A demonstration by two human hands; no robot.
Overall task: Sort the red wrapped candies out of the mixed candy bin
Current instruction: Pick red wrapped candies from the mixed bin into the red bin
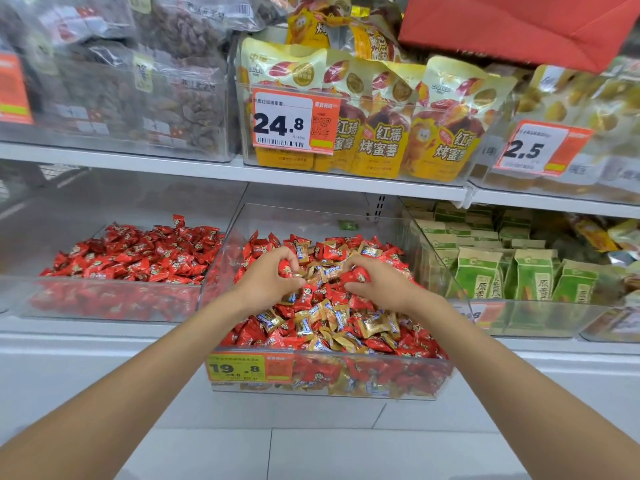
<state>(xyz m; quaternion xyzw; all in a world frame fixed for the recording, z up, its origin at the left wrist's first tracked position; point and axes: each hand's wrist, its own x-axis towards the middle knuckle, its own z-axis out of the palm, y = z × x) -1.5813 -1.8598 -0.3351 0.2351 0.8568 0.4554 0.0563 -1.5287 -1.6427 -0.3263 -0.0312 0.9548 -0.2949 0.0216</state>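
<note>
The clear plastic mixed bin [346, 359] held red wrapped candies [249, 332] and gold wrapped candies [372, 323]. Left hand [266, 282] and right hand [384, 289] each pinched 1 red one. The clear plastic bin at 9 o'clock [104, 279] held only reds.

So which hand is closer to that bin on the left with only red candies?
Left. The left hand, gripping a red candy, is over the mixed bin's left half, beside the all-red bin. The right hand, gripping another, is further right in the same bin.

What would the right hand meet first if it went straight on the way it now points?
The right hand, pointing left, would probably first meet the gold candies lying before the left hand; depth unclear.
</note>
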